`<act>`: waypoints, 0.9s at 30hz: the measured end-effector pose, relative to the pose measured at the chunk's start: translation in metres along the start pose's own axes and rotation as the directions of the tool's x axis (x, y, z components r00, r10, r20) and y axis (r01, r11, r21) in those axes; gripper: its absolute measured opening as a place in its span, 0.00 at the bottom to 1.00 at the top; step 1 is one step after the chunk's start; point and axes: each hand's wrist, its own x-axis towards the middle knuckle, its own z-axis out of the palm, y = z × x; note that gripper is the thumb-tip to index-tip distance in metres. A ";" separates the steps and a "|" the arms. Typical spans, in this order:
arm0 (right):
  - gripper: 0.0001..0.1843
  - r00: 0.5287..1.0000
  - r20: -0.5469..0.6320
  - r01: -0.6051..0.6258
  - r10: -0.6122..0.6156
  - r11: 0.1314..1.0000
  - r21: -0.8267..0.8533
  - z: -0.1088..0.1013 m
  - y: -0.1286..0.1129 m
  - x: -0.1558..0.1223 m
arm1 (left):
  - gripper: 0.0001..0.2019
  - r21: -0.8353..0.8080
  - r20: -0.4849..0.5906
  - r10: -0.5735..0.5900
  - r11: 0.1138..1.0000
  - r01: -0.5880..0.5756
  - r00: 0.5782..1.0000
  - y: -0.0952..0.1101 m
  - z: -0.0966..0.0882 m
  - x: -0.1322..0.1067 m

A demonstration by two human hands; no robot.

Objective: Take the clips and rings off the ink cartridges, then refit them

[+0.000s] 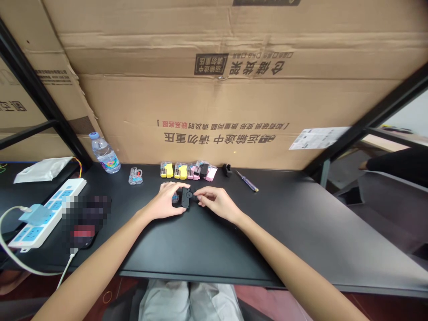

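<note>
Both of my hands meet over a small black plastic part [186, 197] lying on the black table [267, 232]. My left hand [167, 201] curls round the part's left side, with a bit of blue showing under its fingers. My right hand [216, 201] pinches at the part's right side with thumb and forefinger. Just behind the hands stands a row of small cartridges: yellow ones [174, 170], pink ones [210, 172] and a black one [203, 169].
A clear cartridge [135, 175] and a water bottle [106, 153] stand at the back left. A small black piece [228, 170] and a screwdriver [246, 181] lie at the back right. A white power strip [47, 211] and a phone [83, 223] lie to the left. Cardboard [214, 89] walls the back.
</note>
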 end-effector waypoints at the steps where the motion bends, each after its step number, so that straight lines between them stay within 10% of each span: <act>1: 0.13 1.000 0.000 0.018 -0.018 1.000 -0.004 0.001 0.000 0.000 | 0.34 0.000 -0.001 -0.001 1.000 0.001 1.000 0.000 0.000 0.000; 9: 0.16 0.993 -0.054 0.095 -0.103 0.987 -0.133 0.003 0.003 0.000 | 0.33 -0.067 0.024 -0.006 0.998 0.008 1.000 0.009 -0.007 0.001; 27: 0.29 0.976 -0.066 -0.179 0.208 0.935 0.305 0.021 -0.002 0.004 | 0.37 -0.039 0.032 0.025 0.999 -0.024 0.999 0.007 -0.002 0.002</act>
